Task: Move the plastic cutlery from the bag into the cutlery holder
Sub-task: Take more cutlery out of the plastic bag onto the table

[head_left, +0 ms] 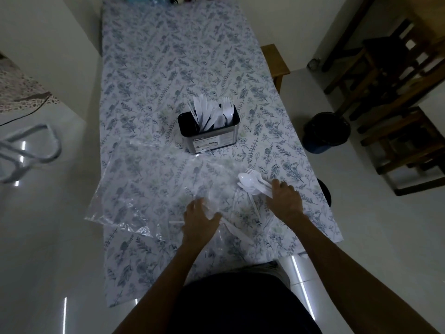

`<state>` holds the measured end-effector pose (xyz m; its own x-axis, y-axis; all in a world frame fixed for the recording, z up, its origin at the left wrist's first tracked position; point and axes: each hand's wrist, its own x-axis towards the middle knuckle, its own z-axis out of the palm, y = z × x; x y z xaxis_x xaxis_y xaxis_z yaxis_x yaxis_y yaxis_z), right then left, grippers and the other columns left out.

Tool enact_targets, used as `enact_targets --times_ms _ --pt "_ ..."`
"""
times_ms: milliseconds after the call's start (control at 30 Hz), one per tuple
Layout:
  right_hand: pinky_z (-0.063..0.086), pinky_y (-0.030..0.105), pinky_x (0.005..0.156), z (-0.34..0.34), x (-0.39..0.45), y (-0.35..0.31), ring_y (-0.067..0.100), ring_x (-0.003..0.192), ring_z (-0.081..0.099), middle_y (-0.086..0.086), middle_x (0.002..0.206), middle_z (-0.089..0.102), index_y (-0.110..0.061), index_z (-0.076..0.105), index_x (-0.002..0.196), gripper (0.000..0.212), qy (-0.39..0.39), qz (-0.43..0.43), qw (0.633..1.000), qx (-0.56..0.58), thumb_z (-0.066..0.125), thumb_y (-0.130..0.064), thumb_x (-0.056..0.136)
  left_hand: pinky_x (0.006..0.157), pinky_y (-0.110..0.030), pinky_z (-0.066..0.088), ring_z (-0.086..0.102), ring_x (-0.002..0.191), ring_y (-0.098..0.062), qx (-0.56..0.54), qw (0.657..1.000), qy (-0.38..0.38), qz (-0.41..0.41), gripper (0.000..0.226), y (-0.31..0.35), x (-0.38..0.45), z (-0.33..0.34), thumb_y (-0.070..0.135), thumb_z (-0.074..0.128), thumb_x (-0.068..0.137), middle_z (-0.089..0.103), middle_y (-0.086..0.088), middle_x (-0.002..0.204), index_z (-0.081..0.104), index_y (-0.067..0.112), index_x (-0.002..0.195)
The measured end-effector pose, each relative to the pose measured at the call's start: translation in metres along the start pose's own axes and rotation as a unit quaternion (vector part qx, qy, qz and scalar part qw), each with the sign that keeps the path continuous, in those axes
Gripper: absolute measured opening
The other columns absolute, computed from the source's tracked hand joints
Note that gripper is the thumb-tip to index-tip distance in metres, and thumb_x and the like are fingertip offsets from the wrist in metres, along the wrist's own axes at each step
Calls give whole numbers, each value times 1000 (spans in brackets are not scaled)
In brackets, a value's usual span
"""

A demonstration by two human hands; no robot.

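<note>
Here the right hand (pixel 285 201) grips a bundle of white plastic cutlery (pixel 252 183), its fingers curled round the handles, so that spoon bowls and fork tines fan out toward the upper left of the hand, just above the tabletop (pixel 149 68). The left hand (pixel 199 219) rests on the clear plastic bag (pixel 144 189), its fingers curled into a bunched fold of the film near the bag's right side. The bag lies flat and crumpled across the near left part of the tabletop, its left corner hanging past the edge. A few more white pieces lie under or within the film between the two hands, among them one knife (pixel 237 231) slanting toward the near right; whether they are inside the bag or beneath it cannot be told. The holder (pixel 209 130), a dark oval tin with a shiny outer wall and a label, stands upright beyond the bag near the middle of the tabletop, well apart from both hands. It already carries white knives, spoons and forks standing on end, knives at the left, forks at the right. A floral cloth covers the tabletop. On the floor to the right stand a dark bucket (pixel 325 132) and wooden chairs (pixel 390 75).
</note>
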<state>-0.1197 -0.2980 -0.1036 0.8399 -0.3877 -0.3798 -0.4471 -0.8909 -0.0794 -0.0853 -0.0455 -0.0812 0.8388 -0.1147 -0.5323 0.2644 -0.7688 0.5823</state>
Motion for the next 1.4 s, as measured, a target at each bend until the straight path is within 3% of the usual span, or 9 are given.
enact_targets --times_ms 167,267,333,400,500,600,900,1067,1400 --pt "46 51 102 -7 -6 -12 39 123 50 20 135 48 -7 32 139 81 -36 31 999 -19 66 -55 83 108 -37 40 48 134 -27 -67 997 -4 -30 59 -4 10 -8 39 64 96 49 -10 149 46 19 149" --pt "23 58 118 -19 -20 -31 50 147 18 29 161 9 -7 5 156 105 -52 31 996 -68 66 -55 84 101 -32 39 51 131 -26 -77 997 -1 -29 54 -4 10 -13 35 63 98 52 -9 146 48 18 147" --pt "16 58 120 -21 -34 -51 50 150 7 28 163 -5 -7 -2 158 101 -15 -10 997 -79 59 -51 90 100 -32 39 52 130 -26 -78 997 0 -26 54 -4 8 -14 35 62 98 52 -9 146 48 17 147" --pt "37 54 113 -15 -45 -76 46 140 35 27 157 26 -5 24 152 81 46 -79 995 -29 59 -44 90 95 -29 38 52 130 -26 -76 997 -3 -23 55 -4 7 -14 36 62 98 52 -9 146 47 17 148" --pt "56 45 77 9 -53 -107 37 94 64 19 108 63 -2 61 115 51 39 -185 982 13 73 -33 76 94 -30 38 52 130 -25 -81 996 -4 -26 56 -4 8 -14 37 63 97 52 -7 147 47 20 148" --pt "57 45 76 29 -55 -124 37 89 65 17 97 67 -6 66 107 46 -18 -222 975 -18 80 -30 70 105 -36 42 52 133 -24 -85 996 -3 -27 58 -6 7 -14 37 64 96 52 -7 149 46 20 148" --pt "58 35 58 44 -47 -120 31 69 68 16 77 69 -2 70 91 34 7 -254 967 -34 87 -12 63 110 -36 38 47 138 -23 -84 996 -10 -15 70 -7 3 -14 46 68 93 45 -7 155 41 19 153" --pt "60 39 64 48 -53 -117 38 81 70 23 86 70 4 70 100 40 -22 -228 967 -110 85 -15 68 110 -36 38 46 140 -21 -127 992 -19 -2 86 -9 4 -16 78 56 85 47 -1 154 46 22 149" --pt "57 36 50 40 -63 -93 27 62 67 15 78 70 -3 72 85 36 51 -267 951 -151 91 -14 57 118 -52 34 44 143 -27 -74 997 0 1 91 -32 22 -33 87 42 84 45 -5 156 46 25 150"
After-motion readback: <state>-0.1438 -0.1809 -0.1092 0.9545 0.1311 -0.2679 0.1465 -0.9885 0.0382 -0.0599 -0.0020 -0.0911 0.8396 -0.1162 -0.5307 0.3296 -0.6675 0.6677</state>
